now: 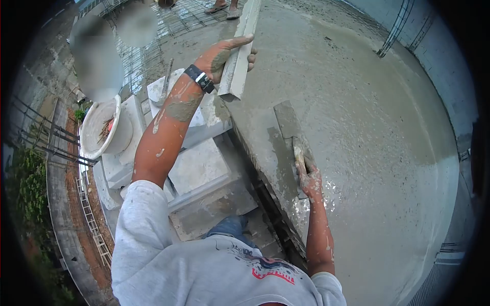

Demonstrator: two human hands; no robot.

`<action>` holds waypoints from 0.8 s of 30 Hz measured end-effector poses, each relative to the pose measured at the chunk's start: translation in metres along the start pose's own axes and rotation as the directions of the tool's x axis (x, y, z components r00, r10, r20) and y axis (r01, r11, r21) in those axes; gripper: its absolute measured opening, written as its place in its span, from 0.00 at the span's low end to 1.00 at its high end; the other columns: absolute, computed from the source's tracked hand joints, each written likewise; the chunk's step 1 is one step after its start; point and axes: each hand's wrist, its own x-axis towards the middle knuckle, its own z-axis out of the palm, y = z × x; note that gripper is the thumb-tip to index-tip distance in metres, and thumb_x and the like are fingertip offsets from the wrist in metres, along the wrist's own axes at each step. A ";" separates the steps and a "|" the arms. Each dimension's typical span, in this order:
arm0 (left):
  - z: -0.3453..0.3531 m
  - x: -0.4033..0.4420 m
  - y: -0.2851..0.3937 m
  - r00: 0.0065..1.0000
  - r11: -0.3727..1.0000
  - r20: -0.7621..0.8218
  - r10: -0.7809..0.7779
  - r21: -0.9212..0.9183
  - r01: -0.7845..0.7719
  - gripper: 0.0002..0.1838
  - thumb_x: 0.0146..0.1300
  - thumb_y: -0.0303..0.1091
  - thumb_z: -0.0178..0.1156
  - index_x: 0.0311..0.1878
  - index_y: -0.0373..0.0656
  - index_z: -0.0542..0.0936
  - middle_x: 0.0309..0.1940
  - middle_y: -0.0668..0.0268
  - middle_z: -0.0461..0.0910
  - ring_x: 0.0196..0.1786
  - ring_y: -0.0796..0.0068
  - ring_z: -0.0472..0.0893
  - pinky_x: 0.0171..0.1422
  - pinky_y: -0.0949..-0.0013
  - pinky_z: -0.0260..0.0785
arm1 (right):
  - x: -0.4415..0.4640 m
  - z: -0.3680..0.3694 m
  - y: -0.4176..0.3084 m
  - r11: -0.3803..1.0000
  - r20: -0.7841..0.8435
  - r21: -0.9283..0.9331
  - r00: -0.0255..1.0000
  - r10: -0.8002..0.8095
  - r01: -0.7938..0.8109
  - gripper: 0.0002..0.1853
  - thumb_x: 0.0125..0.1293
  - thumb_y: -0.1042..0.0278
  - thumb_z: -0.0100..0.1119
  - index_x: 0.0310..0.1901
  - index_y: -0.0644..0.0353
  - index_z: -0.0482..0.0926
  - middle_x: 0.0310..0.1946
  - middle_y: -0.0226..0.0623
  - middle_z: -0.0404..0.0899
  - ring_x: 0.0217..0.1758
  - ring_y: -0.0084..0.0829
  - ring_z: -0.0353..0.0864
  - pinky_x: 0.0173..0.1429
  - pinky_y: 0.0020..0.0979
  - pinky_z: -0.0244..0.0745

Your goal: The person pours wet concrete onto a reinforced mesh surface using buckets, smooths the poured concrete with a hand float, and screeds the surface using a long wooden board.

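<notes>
My left hand is closed around a long, cement-smeared screed bar, thumb across one face and fingertips showing at the far edge. The bar slants up beyond the top of the view. Lower down to the right, my right hand wraps the handle of a flat finishing trowel. Its long blade lies against the wet grey concrete, beside a darker smooth patch. Wet cement splashes both forearms.
Pale blocks are stacked left of the slab edge. A white bucket with small items stands on them. Rebar rises at upper right. Another person's feet are at the top. A ladder lies far below left.
</notes>
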 end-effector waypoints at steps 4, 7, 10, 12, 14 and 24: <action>0.018 -0.023 -0.008 1.000 0.995 0.028 0.005 0.096 -0.008 0.17 0.64 0.34 0.63 0.50 0.36 0.70 0.31 0.68 0.72 0.29 0.83 0.74 0.29 0.76 0.72 | -0.020 0.043 -0.013 0.898 -0.001 -0.438 0.998 -0.060 0.053 0.23 0.67 0.48 0.57 0.43 0.65 0.81 0.34 0.54 0.82 0.40 0.55 0.82 0.47 0.50 0.76; 0.012 -0.057 0.004 1.000 0.973 -0.013 0.003 0.233 0.000 0.13 0.63 0.32 0.63 0.45 0.38 0.71 0.29 0.69 0.72 0.28 0.83 0.73 0.28 0.76 0.70 | -0.034 0.045 -0.035 0.883 -0.042 -0.469 0.998 -0.038 0.014 0.21 0.67 0.49 0.55 0.39 0.64 0.81 0.33 0.53 0.82 0.40 0.54 0.82 0.45 0.51 0.76; -0.001 -0.108 0.003 0.998 0.966 -0.038 -0.046 0.253 0.054 0.13 0.62 0.32 0.63 0.45 0.38 0.72 0.29 0.69 0.71 0.27 0.83 0.72 0.30 0.75 0.70 | -0.031 0.044 -0.013 0.818 0.031 -0.531 0.970 -0.241 0.220 0.20 0.67 0.50 0.55 0.39 0.64 0.80 0.34 0.53 0.82 0.40 0.54 0.82 0.45 0.50 0.76; -0.013 -0.131 -0.006 0.996 0.969 -0.041 -0.076 0.231 0.083 0.13 0.62 0.32 0.64 0.45 0.38 0.72 0.29 0.69 0.71 0.28 0.82 0.72 0.30 0.74 0.70 | -0.020 0.036 -0.028 0.801 0.059 -0.572 0.983 -0.173 0.175 0.20 0.68 0.52 0.54 0.39 0.65 0.80 0.34 0.53 0.82 0.41 0.54 0.81 0.46 0.50 0.76; -0.027 -0.145 -0.007 0.998 0.975 -0.038 -0.048 0.217 0.055 0.13 0.62 0.32 0.64 0.45 0.38 0.73 0.29 0.69 0.71 0.28 0.82 0.72 0.31 0.73 0.69 | -0.006 0.038 -0.039 0.802 0.090 -0.570 0.983 -0.157 0.180 0.20 0.68 0.52 0.55 0.45 0.63 0.80 0.35 0.53 0.82 0.42 0.55 0.81 0.46 0.50 0.75; -0.023 -0.207 -0.046 0.957 0.976 -0.217 -0.191 0.062 0.209 0.23 0.59 0.24 0.63 0.57 0.36 0.69 0.33 0.65 0.73 0.29 0.76 0.75 0.30 0.69 0.69 | 0.061 0.160 -0.073 0.981 0.298 0.192 0.950 -0.094 0.037 0.31 0.67 0.38 0.50 0.56 0.61 0.76 0.31 0.33 0.80 0.36 0.32 0.78 0.55 0.37 0.61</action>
